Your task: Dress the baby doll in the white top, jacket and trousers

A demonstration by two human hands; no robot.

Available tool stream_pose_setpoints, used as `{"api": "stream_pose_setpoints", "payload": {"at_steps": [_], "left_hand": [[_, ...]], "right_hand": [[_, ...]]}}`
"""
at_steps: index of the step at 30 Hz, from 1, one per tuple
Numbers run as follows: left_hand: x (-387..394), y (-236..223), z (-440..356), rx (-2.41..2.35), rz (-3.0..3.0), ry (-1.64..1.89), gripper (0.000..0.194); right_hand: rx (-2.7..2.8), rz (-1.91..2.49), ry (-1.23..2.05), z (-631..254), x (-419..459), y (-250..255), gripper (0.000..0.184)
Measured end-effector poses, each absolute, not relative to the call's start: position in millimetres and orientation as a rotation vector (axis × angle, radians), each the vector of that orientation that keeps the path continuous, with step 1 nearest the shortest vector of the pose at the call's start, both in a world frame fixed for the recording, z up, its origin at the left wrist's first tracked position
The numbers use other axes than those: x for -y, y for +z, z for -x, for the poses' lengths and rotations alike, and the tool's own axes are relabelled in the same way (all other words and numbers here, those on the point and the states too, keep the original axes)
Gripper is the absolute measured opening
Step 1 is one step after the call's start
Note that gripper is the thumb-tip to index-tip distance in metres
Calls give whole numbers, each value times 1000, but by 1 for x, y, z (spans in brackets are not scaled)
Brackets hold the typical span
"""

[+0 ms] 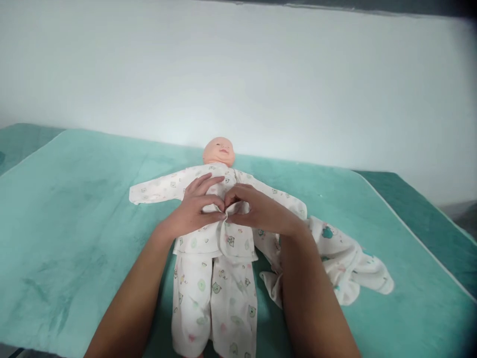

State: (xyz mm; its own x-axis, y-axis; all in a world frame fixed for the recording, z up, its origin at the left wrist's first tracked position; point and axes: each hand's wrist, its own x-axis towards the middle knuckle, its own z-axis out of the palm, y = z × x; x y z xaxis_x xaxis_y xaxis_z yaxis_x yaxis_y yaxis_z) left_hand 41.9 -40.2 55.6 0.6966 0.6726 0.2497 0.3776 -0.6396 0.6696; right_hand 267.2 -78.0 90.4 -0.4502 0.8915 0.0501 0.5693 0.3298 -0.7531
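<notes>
A baby doll (219,151) lies on its back, dressed in a white patterned shirt (238,242) and matching pants (233,303). Both sleeves stretch out to the sides. At the middle of the chest, my left hand (197,206) pinches one front edge of the shirt between thumb and forefinger, its other fingers resting on the cloth. Meeting it there, my right hand (257,206) pinches the other front edge. The fingertips of both hands nearly touch, and whatever fastener lies between them is hidden.
To the right of the doll, partly behind my right forearm, lies a crumpled white patterned garment (350,263). A green plush sheet (93,223) covers the surface beneath. Beyond its far edge rises a pale wall (223,69).
</notes>
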Motion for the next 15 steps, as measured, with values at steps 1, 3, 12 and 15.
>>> {"api": "stream_pose_setpoints", "payload": {"at_steps": [1, 3, 12, 15], "left_hand": [[41, 57, -43, -805, -2309, 654, 17], [41, 58, -44, -819, -2294, 667, 19], [37, 48, -47, -932, -1746, 1141, 32], [32, 44, -45, -1283, -1623, 1343, 29]], "right_hand": [[2090, 1281, 953, -266, 79, 87, 14], [1968, 1242, 1041, -266, 80, 79, 17], [1448, 1136, 1028, -260, 72, 53, 41], [1297, 1304, 856, -255, 64, 48, 35]]}}
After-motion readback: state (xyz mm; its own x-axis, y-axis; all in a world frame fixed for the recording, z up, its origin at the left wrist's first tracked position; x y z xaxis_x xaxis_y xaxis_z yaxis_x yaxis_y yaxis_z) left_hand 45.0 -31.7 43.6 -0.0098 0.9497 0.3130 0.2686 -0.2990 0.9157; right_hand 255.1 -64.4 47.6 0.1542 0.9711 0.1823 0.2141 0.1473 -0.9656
